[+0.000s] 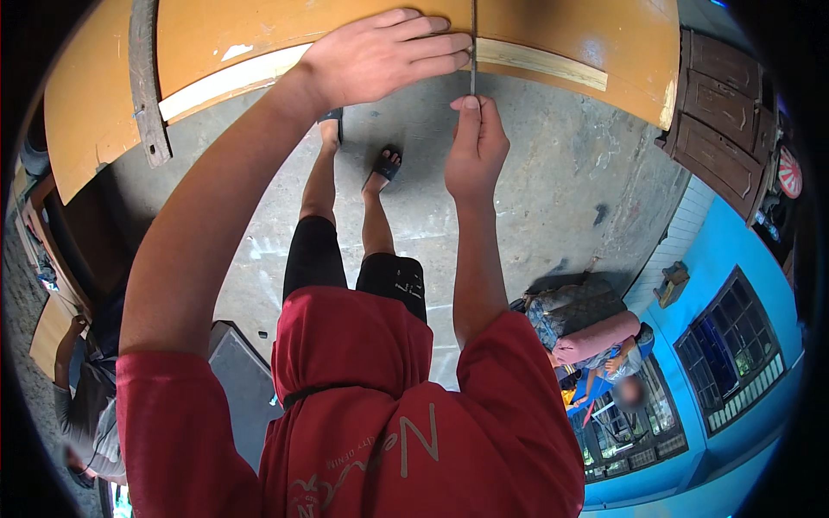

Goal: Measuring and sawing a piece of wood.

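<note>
My left hand (376, 56) lies flat on an orange board (207, 26) at the top of the view, fingers stretched out beside a thin, dark metal strip (473, 73) that runs upright across the board's edge. Below that edge, my right hand (475, 147) pinches the lower end of the strip between thumb and fingers. A pale wood strip (553, 65) runs along the board, and a weathered grey bar (148, 112) crosses it at the left.
Brown cabinets (717, 112) stand at upper right. A person in grey (82, 414) is at lower left, near a dark flat panel (233, 380). Another person (617, 367) is at right beside piled bundles (587, 337). My sandalled feet (380, 173) stand on concrete.
</note>
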`<action>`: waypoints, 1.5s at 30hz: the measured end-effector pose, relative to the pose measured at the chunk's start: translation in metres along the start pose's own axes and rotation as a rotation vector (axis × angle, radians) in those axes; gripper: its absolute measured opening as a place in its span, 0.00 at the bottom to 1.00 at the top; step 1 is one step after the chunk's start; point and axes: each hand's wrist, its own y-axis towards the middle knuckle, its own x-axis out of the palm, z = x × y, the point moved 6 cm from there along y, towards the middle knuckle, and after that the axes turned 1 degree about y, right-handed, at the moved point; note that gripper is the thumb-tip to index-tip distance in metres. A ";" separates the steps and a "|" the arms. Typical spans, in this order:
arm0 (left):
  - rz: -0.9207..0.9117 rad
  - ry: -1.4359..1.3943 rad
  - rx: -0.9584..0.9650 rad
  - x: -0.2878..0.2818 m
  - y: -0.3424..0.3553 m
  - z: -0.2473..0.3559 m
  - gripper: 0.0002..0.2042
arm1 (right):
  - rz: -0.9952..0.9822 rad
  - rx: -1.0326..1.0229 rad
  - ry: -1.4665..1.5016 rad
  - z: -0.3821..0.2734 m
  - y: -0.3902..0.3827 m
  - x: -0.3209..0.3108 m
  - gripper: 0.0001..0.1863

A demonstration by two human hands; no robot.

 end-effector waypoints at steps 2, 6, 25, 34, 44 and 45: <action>0.014 -0.002 -0.018 -0.004 0.001 -0.003 0.25 | -0.002 0.021 0.011 0.001 0.000 0.002 0.16; 0.103 -0.071 0.075 -0.022 0.010 -0.003 0.21 | 0.018 0.027 0.009 0.004 -0.006 -0.001 0.16; 0.176 -0.129 0.063 -0.028 0.008 -0.006 0.19 | 0.022 0.013 0.006 0.004 -0.007 0.000 0.16; 0.161 -0.161 0.049 -0.026 0.008 -0.008 0.20 | 0.011 0.025 0.012 0.002 -0.001 0.001 0.16; 0.351 0.157 0.118 -0.017 0.001 -0.004 0.20 | -0.041 0.102 -0.053 -0.001 0.008 0.003 0.16; 0.250 0.010 0.095 -0.023 0.004 -0.006 0.20 | -0.041 0.100 -0.054 0.001 0.006 0.003 0.16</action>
